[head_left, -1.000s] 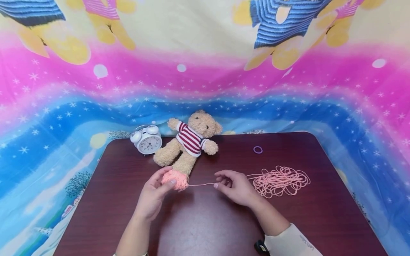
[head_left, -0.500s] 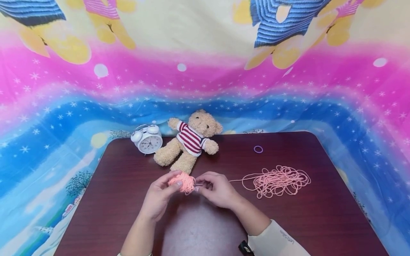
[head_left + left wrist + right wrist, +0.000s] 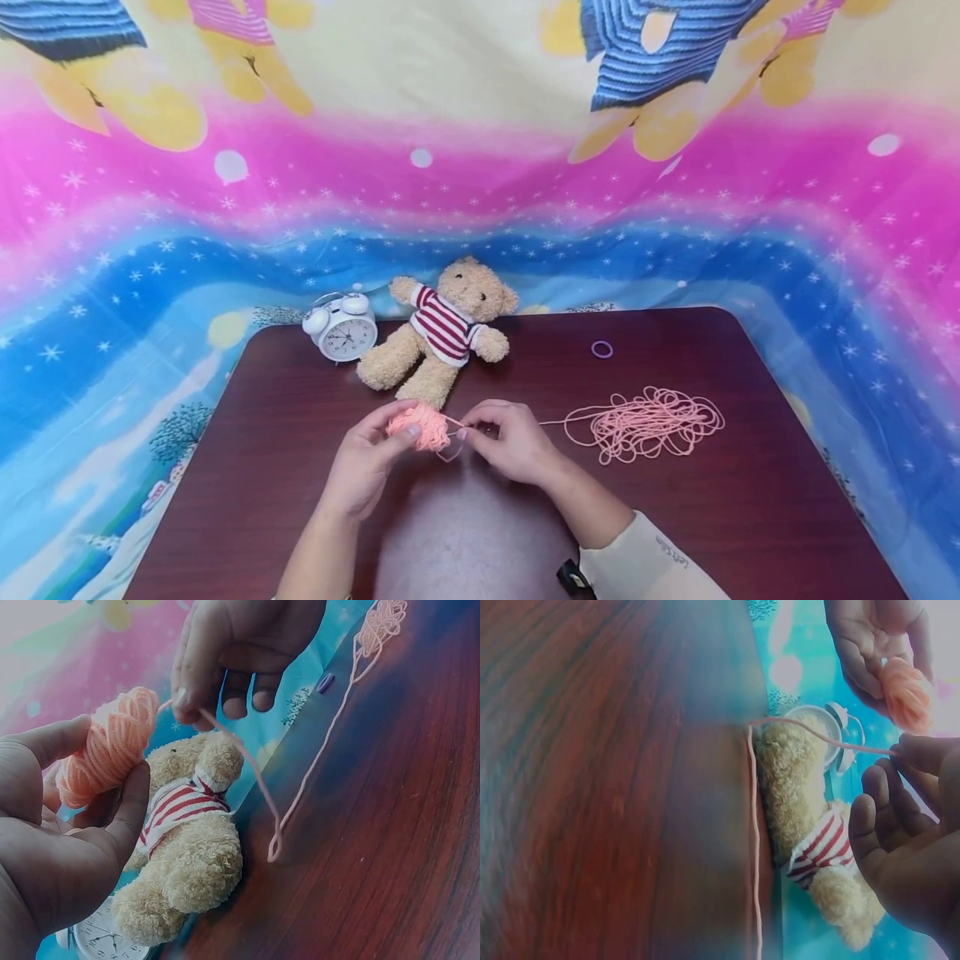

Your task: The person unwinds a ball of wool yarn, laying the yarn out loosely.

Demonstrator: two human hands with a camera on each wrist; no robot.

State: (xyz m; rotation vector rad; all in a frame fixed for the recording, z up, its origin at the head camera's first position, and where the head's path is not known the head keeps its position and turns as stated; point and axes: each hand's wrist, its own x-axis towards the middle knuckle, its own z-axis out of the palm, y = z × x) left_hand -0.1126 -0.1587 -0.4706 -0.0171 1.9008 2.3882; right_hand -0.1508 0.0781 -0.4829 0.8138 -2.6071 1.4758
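My left hand [image 3: 365, 457] grips a small wound ball of peach yarn [image 3: 420, 427], thumb on the near side and fingers behind it, as the left wrist view also shows. Just right of the ball, my right hand [image 3: 513, 443] pinches the yarn strand [image 3: 255, 769] between thumb and index finger, its other fingers loosely bent. From that pinch a short length runs to the ball. The strand hangs in a slack loop on the other side and leads to a loose tangled heap of the same yarn [image 3: 656, 425] on the table at the right.
A teddy bear [image 3: 444, 327] in a striped shirt lies behind the hands, its foot close to the yarn ball. A white alarm clock [image 3: 348, 335] stands to its left. At the back right lies a purple ring [image 3: 602, 349] on the dark wooden table [image 3: 750, 517]. Printed cloth surrounds the table.
My right hand has moved left along the strand, close to the yarn ball. My left hand has shifted slightly right with the ball. A small loop now shows between them.
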